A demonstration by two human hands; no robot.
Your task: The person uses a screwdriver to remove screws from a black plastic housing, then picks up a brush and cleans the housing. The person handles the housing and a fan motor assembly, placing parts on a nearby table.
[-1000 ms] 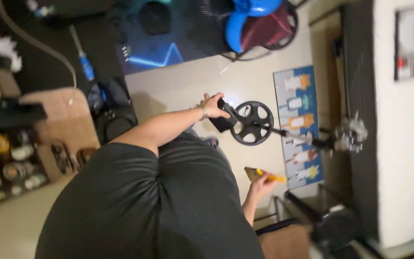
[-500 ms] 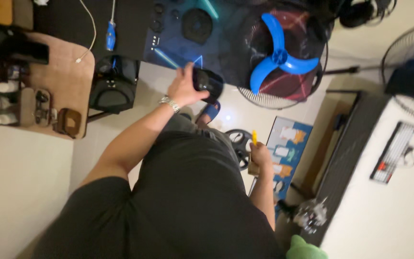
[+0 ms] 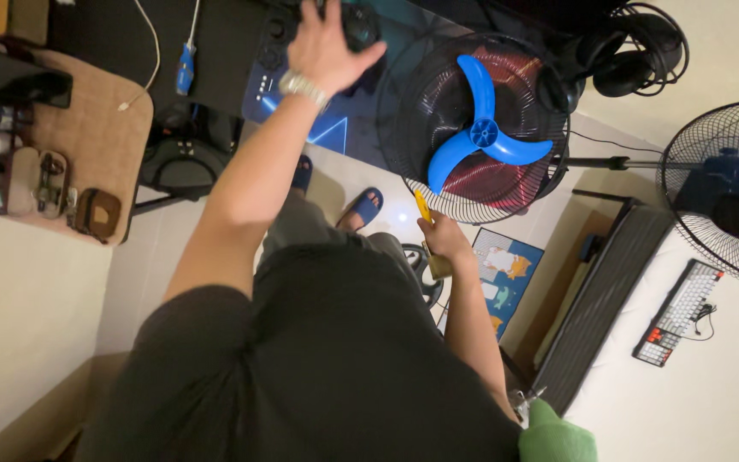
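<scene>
Overhead, the person's left hand (image 3: 328, 44) is stretched out over a small black rounded object (image 3: 359, 26) lying on a dark mat with glowing blue line patterns (image 3: 335, 128) at the top of the view. The fingers are spread and curved loosely over the object, touching or nearly touching it; whether they actually grip it cannot be told. A silver metal wristwatch (image 3: 303, 86) sits on that wrist.

The right hand (image 3: 445, 241) hangs lower, beside the person's hip, with its fingers closed around a slim yellow-handled tool (image 3: 422, 208) that points up toward the fan. Just under that hand lies a black round wheel-shaped part (image 3: 425, 275) on the floor, partly hidden by the person's dark grey shirt (image 3: 327, 359).

Right next to the raised hand stands a black wire-caged fan with three blue blades (image 3: 481, 133). The person's feet in blue slippers (image 3: 361, 208) rest on the pale floor below the mat. A blue-handled screwdriver (image 3: 185, 70) lies on the dark surface to the left, near a tan wooden table with rounded corners (image 3: 100, 120). A second black-caged fan (image 3: 724, 188) and a white and grey keyboard (image 3: 676, 312) lie far to the right.
</scene>
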